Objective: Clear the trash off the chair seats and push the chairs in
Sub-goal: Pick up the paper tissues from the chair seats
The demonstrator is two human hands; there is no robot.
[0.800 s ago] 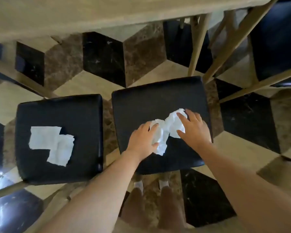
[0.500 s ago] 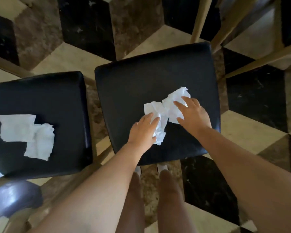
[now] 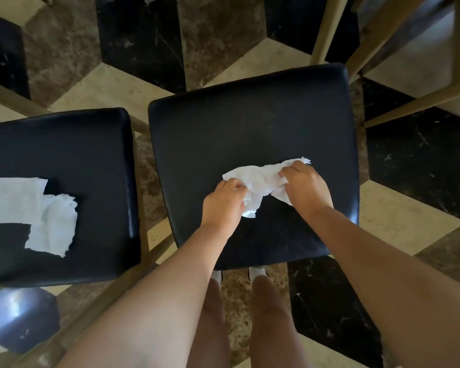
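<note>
Crumpling white tissue [image 3: 260, 181], torn, bunched, creased.

Dim soft indoor light, glare on glossy floor tile [image 3: 14, 312] lower left, wide-angle bending at edges

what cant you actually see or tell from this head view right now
- Left chair seat: its left side is cut off by the frame edge, so any more trash there is unseen.
- Tissue on it: one sheet or several overlapping, unclear.
- Crumpled tissue: partly covered by the left hand and right hand.
- Right chair seat: near edge hidden by the forearms.
- Chair backs and table: out of frame.
</note>
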